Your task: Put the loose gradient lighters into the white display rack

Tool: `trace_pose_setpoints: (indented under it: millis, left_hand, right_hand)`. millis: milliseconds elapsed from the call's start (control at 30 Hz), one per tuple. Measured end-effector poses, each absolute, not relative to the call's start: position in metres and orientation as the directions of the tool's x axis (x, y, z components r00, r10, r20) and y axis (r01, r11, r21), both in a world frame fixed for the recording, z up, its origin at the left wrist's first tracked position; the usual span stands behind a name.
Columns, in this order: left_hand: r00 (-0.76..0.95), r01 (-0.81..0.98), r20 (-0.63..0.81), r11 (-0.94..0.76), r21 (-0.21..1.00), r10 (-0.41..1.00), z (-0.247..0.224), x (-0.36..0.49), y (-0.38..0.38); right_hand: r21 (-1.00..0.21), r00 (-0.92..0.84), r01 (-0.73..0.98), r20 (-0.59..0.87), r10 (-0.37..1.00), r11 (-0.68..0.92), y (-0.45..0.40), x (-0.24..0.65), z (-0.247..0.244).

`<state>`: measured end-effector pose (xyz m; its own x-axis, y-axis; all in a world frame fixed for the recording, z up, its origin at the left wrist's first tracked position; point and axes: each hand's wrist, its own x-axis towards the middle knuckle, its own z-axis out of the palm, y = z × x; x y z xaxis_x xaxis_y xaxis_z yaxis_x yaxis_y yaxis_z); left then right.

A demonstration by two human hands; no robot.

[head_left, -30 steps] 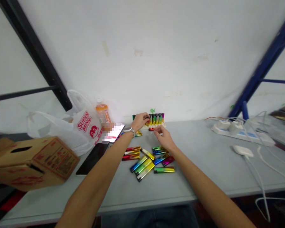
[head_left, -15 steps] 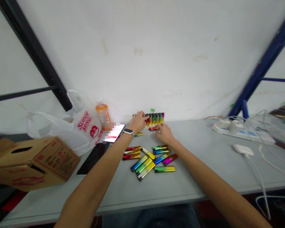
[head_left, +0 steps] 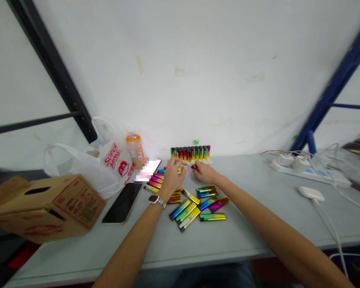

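Observation:
Several shiny multicoloured lighters (head_left: pixel 193 153) stand upright in a row near the wall, on a pale strip. My right hand (head_left: pixel 204 172), just in front of the row, pinches a red lighter (head_left: pixel 195 168). My left hand (head_left: pixel 173 176) is over the table left of it, fingers partly spread, close to the lighters lying there; whether it holds anything is hard to tell. Loose lighters lie in front of both hands, among them a green and yellow one (head_left: pixel 213 217) and a purple one (head_left: pixel 219 204). Others (head_left: pixel 155 182) lie to the left of my left wrist.
On the left are a cardboard box (head_left: pixel 48 208), a white plastic bag (head_left: pixel 87 168), an orange-capped bottle (head_left: pixel 135 147), a dark phone (head_left: pixel 122 203) and a lit phone (head_left: pixel 150 169). A power strip (head_left: pixel 312 170) and a white adapter (head_left: pixel 311 193) with cables are at the right.
My left hand has drawn back from the upright row toward me, uncovering its left part. My right hand stays near the row with the red lighter. The view has shifted slightly.

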<state>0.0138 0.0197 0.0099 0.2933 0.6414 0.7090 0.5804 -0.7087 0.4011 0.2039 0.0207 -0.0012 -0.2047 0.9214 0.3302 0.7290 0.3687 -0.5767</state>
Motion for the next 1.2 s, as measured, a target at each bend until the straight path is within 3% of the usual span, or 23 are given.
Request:
trace_pose_setpoints:
  millis: [67,133,233,300,433,567,733,967,1100,1200]
  left_hand:
    - [0.280,0.541,0.703,-0.713,0.447,0.653,0.009,0.014,0.012]
    - [0.285,0.506,0.703,-0.725,0.467,0.652,0.011,0.014,0.006]
    - [0.301,0.472,0.703,-0.742,0.477,0.644,0.014,0.014,0.000]
    - [0.304,0.466,0.698,-0.741,0.484,0.648,0.016,0.014,-0.003]
    - [0.315,0.451,0.697,-0.748,0.487,0.644,0.018,0.017,-0.005]
    - [0.342,0.433,0.693,-0.761,0.483,0.634,0.016,0.020,-0.007]
    - [0.367,0.437,0.680,-0.763,0.476,0.635,0.013,0.022,-0.007]
    - [0.378,0.414,0.675,-0.768,0.489,0.634,0.014,0.024,-0.009]
    - [0.305,0.359,0.612,-0.683,0.636,0.730,0.016,0.032,-0.014]
    - [0.199,0.263,0.530,-0.566,0.782,0.824,0.015,0.040,-0.017]
  right_hand:
    - [-0.830,-0.145,0.446,0.302,0.942,0.334,0.012,0.198,-0.005]
    - [-0.957,-0.078,0.143,0.244,0.967,0.253,0.000,0.192,-0.002]
    - [-0.979,-0.050,-0.175,0.118,0.992,0.107,-0.017,0.187,0.007]
    - [-0.960,-0.078,-0.281,0.016,0.997,-0.007,-0.025,0.186,0.012]
    - [-0.953,0.078,-0.287,-0.125,0.989,-0.097,-0.028,0.183,0.014]
    - [-0.964,0.199,-0.263,-0.094,0.976,-0.039,-0.027,0.177,0.012]
    - [-0.952,0.119,-0.303,-0.082,0.990,-0.042,-0.029,0.174,0.011]
    - [-0.975,0.162,-0.221,-0.002,0.987,0.035,-0.030,0.175,0.011]
    - [-0.980,0.109,-0.180,0.063,0.992,0.082,-0.027,0.174,0.003]
    - [-0.974,0.119,-0.018,0.224,0.967,0.227,-0.024,0.173,-0.005]
